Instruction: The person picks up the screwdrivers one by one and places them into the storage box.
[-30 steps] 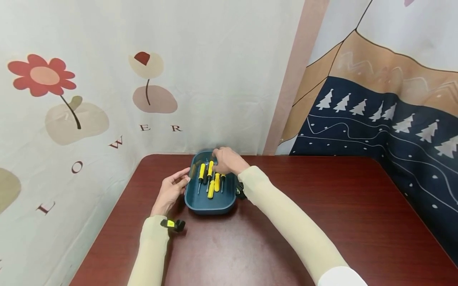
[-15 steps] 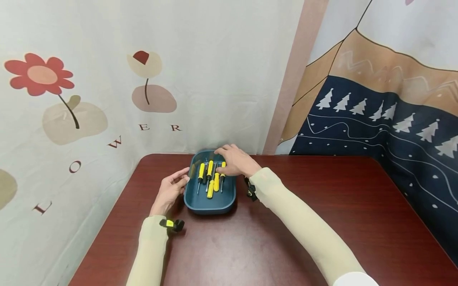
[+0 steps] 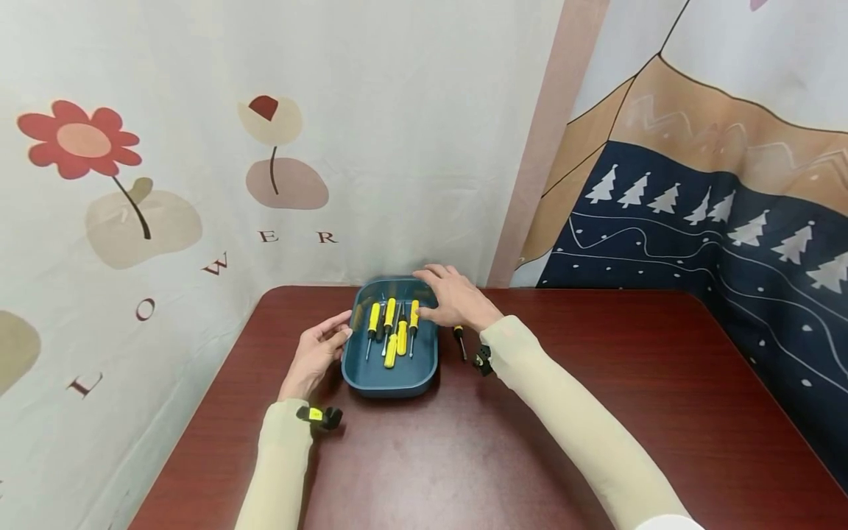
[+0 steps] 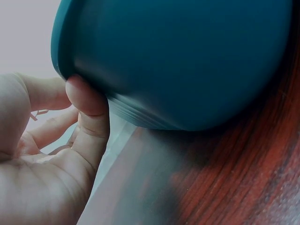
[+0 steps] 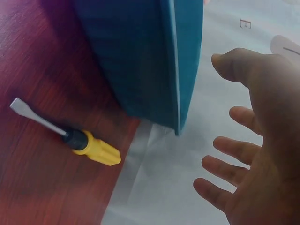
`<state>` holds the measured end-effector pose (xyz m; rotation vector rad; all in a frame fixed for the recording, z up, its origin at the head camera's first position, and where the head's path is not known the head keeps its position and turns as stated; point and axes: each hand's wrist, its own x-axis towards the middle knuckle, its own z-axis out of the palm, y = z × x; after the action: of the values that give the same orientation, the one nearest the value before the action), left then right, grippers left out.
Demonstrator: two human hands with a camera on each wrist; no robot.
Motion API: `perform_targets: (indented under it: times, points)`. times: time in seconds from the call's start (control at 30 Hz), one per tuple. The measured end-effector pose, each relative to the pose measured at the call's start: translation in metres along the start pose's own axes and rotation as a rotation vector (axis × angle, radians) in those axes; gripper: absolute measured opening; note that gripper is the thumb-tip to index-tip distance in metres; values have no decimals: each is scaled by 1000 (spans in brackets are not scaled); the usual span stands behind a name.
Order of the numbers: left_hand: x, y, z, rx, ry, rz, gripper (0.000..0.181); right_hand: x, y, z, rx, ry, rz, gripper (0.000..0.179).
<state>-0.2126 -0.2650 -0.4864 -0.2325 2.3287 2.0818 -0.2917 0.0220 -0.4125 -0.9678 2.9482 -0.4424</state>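
A blue plastic tray (image 3: 391, 381) stands at the table's back edge, with several yellow-and-black screwdrivers (image 3: 373, 318) lying in it. The left hand (image 3: 314, 357) is at the tray's left side. Its thumb (image 4: 86, 96) touches the outer wall just under the rim, the fingers loosely extended. Over the right rim hovers the right hand (image 3: 457, 298), fingers spread and nothing between them; the right wrist view shows it apart from the tray wall. A flat-blade screwdriver (image 5: 96, 150) lies on the table right of the tray, partly hidden by the right hand in the head view.
The dark red wooden table (image 3: 596, 383) extends widely to the right and toward the front. Directly behind it hangs a printed curtain (image 3: 411, 147), with a navy tree pattern (image 3: 662, 228) on the right. Wrist cameras are strapped to both sleeves.
The right hand has moved right, from above the screwdrivers to over the tray's right rim. A screwdriver on the table beside the tray has come into view. The left hand has stayed put.
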Motion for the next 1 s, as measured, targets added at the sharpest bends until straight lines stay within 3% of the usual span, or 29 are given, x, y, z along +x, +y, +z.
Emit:
perform_targets:
  times: [0.4,0.87,1.0]
  points:
    - [0,1,2,-9,12,-14,42,-11,23,0,129,40,114,77]
    - [1,-2,1,-8,0,-12,43,-20,38,19,322,32,324,82]
    - [0,-1,1,-2,8,-10,43,-19,39,26,322,15,352,78]
